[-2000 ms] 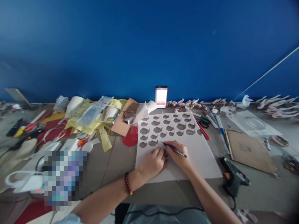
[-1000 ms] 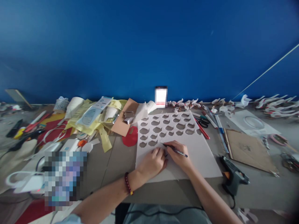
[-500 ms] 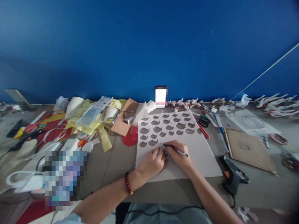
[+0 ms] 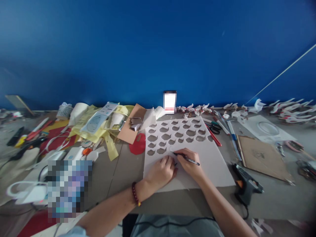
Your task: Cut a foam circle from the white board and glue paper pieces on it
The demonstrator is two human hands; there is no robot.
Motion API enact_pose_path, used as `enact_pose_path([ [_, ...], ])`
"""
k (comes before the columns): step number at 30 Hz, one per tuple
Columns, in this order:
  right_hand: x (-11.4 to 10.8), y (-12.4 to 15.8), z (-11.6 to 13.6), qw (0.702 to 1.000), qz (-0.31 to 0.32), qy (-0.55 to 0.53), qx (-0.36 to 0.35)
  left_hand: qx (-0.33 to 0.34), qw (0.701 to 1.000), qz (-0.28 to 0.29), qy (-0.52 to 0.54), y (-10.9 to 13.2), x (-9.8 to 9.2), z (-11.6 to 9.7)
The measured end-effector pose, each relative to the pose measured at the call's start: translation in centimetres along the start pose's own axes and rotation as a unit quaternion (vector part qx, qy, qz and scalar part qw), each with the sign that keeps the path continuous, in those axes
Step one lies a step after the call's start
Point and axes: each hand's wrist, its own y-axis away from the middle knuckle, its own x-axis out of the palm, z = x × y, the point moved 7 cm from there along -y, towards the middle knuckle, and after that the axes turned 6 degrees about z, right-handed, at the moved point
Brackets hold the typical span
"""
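A large white sheet (image 4: 212,164) with several cut-out holes lies on the table before me. My right hand (image 4: 190,166) grips a black pen (image 4: 186,159), its tip touching the sheet just below the holes. My left hand (image 4: 160,172) rests on the sheet beside it, fingers curled down over a small piece that I cannot make out. A red bead bracelet (image 4: 135,194) is on my left wrist.
A black glue gun (image 4: 245,187) lies right of the sheet, a brown cardboard piece (image 4: 261,156) beyond it. Scissors, markers and a ruler (image 4: 217,130) lie at the sheet's far right. Yellow paper and packaging (image 4: 98,126) pile up at left, with a red disc (image 4: 137,144).
The pen tip has shifted slightly along the sheet near the lowest holes. Both hands stay in nearly the same place.
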Motion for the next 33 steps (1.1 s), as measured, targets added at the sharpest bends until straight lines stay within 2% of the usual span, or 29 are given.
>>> enact_pose_path([
  [21,-0.7,0.0,0.5,0.999,-0.026,0.0,0.02,0.004,1.0,-0.001,0.01,-0.1,-0.2,0.1],
  [27,-1.8,-0.1,-0.2,0.996,-0.083,0.018,0.032,-0.003,1.0,0.015,0.018,-0.2,-0.3,0.1],
  [33,-0.9,-0.2,-0.2,0.998,-0.043,0.043,-0.001,-0.003,1.0,0.015,0.009,-0.2,-0.2,0.1],
])
